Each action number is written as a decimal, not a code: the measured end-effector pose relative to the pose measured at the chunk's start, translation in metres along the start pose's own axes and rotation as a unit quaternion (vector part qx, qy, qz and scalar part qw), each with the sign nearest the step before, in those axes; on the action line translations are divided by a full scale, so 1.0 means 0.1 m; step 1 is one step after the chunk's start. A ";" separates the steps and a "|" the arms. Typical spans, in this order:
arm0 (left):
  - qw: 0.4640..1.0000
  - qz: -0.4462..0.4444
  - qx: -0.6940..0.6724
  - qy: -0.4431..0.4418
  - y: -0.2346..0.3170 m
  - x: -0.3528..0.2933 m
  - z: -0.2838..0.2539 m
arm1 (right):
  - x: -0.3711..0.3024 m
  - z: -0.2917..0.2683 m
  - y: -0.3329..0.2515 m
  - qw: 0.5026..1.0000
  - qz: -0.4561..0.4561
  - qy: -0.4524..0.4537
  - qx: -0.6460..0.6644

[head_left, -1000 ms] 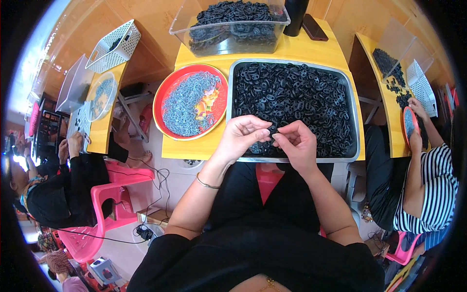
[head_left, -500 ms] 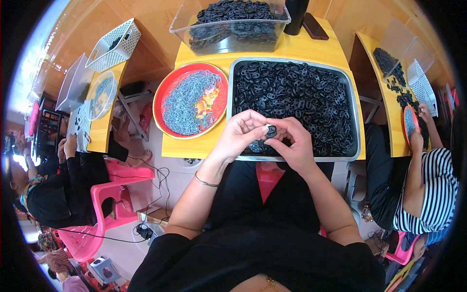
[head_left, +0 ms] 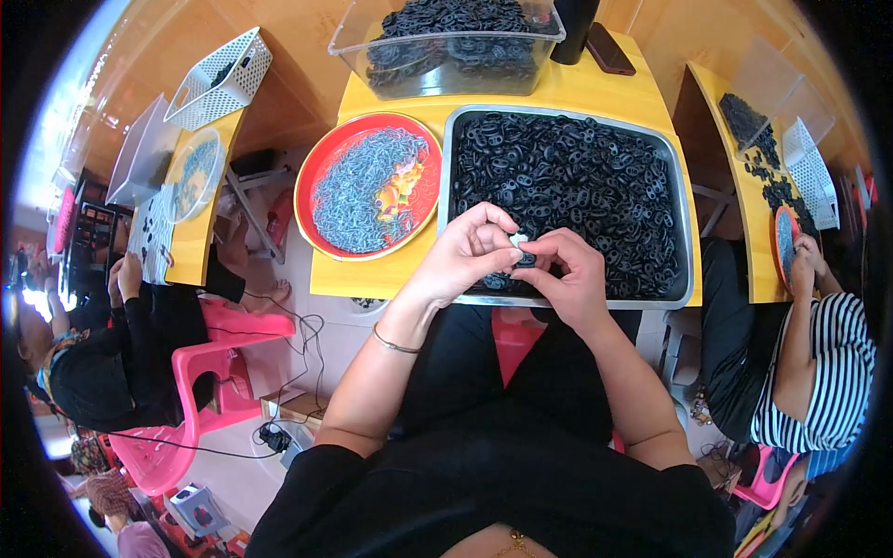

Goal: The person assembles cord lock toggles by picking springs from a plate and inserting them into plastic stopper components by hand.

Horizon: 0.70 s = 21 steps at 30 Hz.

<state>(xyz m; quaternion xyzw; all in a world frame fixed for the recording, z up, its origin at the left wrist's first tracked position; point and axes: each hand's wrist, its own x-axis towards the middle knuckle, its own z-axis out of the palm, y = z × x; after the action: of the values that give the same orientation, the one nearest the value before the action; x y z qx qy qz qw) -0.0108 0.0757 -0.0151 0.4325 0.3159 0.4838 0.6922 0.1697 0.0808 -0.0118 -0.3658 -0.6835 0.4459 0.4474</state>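
Over the near edge of the steel tray [head_left: 686,232], my two hands meet at a small black plastic piece [head_left: 526,258] with a pale patch on its top. My right hand [head_left: 572,279] pinches it between thumb and forefinger. From the other side, the thumb of my left hand [head_left: 465,256] presses on it, fingers curled, the forefinger raised a little. Fingers partly cover the piece, so its full shape is hidden. Beneath lies a thick layer of black two-holed plastic pieces [head_left: 577,177]. Left of the tray, a red round dish [head_left: 312,228] holds many thin silvery metal bits [head_left: 358,191].
A clear bin [head_left: 446,84] of black pieces stands at the back of the yellow table [head_left: 372,284], near a dark cylinder [head_left: 575,33] and a phone [head_left: 610,51]. Co-workers sit at side tables left and right. A pink chair [head_left: 191,391] and cables lie to the left.
My left forefinger has lifted from the piece, and the piece is turned so a pale patch shows. The co-worker's hands at right have come together beside their dish.
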 end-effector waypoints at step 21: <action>0.999 -0.008 -0.032 0.007 -0.01 0.01 0.00 | 0.01 0.00 -0.01 1.000 -0.006 0.005 0.009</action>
<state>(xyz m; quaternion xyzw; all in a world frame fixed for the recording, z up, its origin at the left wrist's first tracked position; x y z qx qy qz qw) -0.0099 0.0760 -0.0161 0.4038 0.3089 0.4910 0.7074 0.1693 0.0818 -0.0109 -0.3597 -0.6793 0.4477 0.4568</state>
